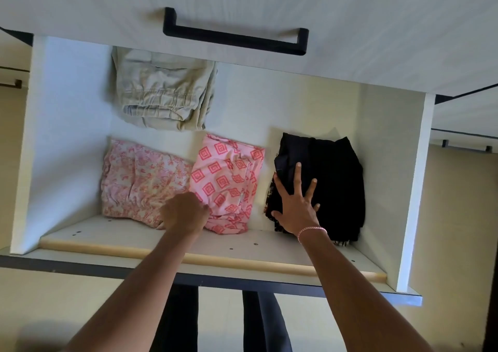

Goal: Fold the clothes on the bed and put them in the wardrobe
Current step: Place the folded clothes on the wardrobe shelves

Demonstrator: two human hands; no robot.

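Black stack (334, 179) pressed by spread right hand (296, 203); pink bundle (226, 174) perhaps pinched by left hand (186, 211); fold undone if tugged.

Carrier: white laminate wardrobe shelf (89, 233), pale wood strip (107, 246) along its front edge. Four folded piles sit on it: beige crumpled trousers (164, 93) back left; pale pink floral cloth (137, 179) front left, touching pink cloth with red diamond print (226, 174) mid; black fabric bundle (336, 179) right, small gap between.
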